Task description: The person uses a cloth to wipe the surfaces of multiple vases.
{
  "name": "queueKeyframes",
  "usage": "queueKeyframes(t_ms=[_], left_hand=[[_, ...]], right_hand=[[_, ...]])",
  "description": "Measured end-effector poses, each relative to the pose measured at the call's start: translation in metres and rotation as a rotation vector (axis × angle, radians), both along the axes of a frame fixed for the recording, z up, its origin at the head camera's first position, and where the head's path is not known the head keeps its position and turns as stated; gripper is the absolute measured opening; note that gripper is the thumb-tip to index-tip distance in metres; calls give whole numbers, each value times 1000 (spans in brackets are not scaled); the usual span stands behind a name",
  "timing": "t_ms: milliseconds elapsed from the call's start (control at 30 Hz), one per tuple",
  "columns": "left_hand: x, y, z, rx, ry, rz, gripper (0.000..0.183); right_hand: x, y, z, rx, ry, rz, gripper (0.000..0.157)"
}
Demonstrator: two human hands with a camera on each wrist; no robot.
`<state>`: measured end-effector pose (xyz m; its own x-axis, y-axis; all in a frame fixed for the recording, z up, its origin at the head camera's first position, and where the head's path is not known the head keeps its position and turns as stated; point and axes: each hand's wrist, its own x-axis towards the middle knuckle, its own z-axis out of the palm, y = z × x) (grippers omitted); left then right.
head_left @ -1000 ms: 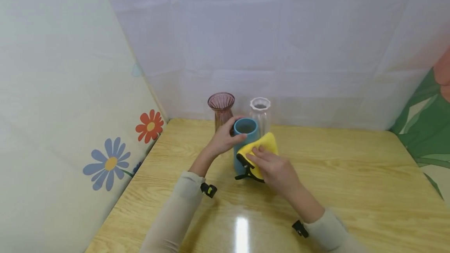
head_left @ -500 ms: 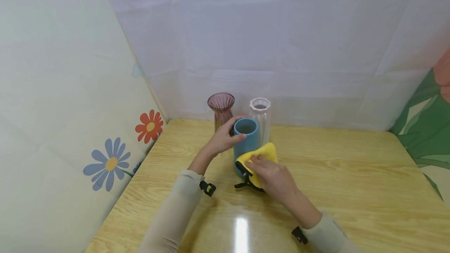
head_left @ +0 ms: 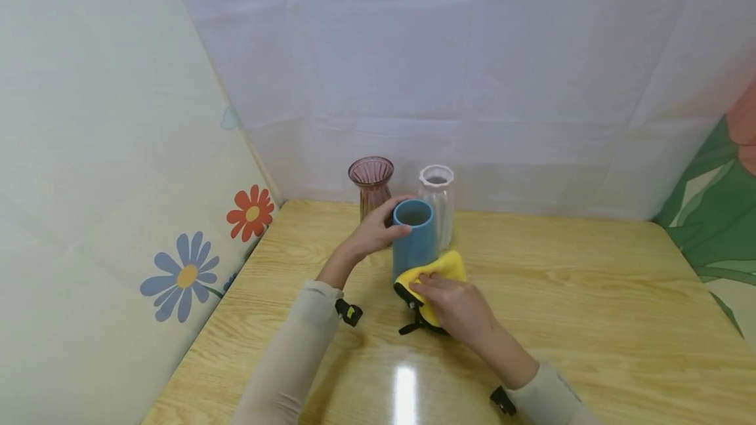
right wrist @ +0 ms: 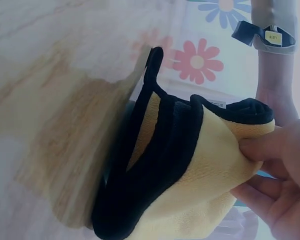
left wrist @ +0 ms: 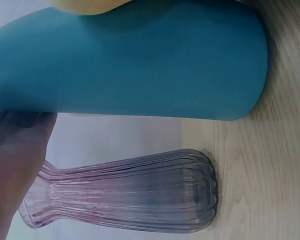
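A blue cylindrical vase [head_left: 415, 246] stands upright on the table. My left hand [head_left: 373, 233] grips it near the rim, thumb on the near side; in the left wrist view the vase's smooth side [left wrist: 155, 65] fills the upper part. My right hand [head_left: 461, 303] pinches a folded yellow cloth [head_left: 444, 267] with black edging and a black loop, held against the vase's lower right side. Close up in the right wrist view, thumb and fingers pinch the cloth [right wrist: 210, 170]. The vase is mostly hidden behind it there.
Behind the blue vase stand a purple ribbed glass vase [head_left: 371, 176] on the left and a white fluted vase [head_left: 438, 195] on the right, both close to it. The wood-grain table [head_left: 567, 281] meets a pale cloth backdrop [head_left: 531, 84] at the back.
My right hand has moved the yellow cloth down the vase's side, from near the upper half to close to the base. My left hand keeps its grip near the rim.
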<state>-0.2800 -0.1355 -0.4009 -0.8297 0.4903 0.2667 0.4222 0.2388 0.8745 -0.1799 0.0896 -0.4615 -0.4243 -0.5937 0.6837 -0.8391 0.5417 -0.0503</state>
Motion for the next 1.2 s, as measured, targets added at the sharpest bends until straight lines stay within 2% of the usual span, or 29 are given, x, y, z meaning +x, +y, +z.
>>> queueKeyframes(t_ms=[100, 300, 400, 467, 567, 700, 767, 833, 933, 1067, 1200], left_hand=[[-3, -1, -1, 11, -17, -20, 77], [-10, -3, 2, 6, -70, -68, 67], [-9, -3, 1, 23, -85, -88, 69], [-4, -2, -1, 53, -86, -89, 74], [8, 3, -5, 96, -76, -32, 82], [22, 12, -7, 110, -24, 124, 80], [26, 16, -7, 104, -6, 197, 77], [28, 19, -5, 88, 5, 246, 76], [28, 23, -3, 58, 5, 280, 75], [28, 21, 0, 6, 2, 291, 72], [24, 16, 2, -28, 26, 262, 68]], right_hand=[[0, 0, -2, 10, -28, 5, 33], [0, 0, -3, 53, -111, 8, 31], [1, 4, 0, 67, -140, 22, 31], [2, 9, 4, 41, -149, 44, 33], [4, 20, 13, -27, -116, 70, 35], [4, 36, 30, -97, -15, 54, 31], [3, 41, 39, -112, 29, 33, 22], [2, 44, 46, -123, 69, 18, 26], [-3, 45, 53, -128, 124, 14, 40], [-10, 42, 53, -122, 163, 27, 42], [-16, 36, 46, -114, 156, 49, 38]])
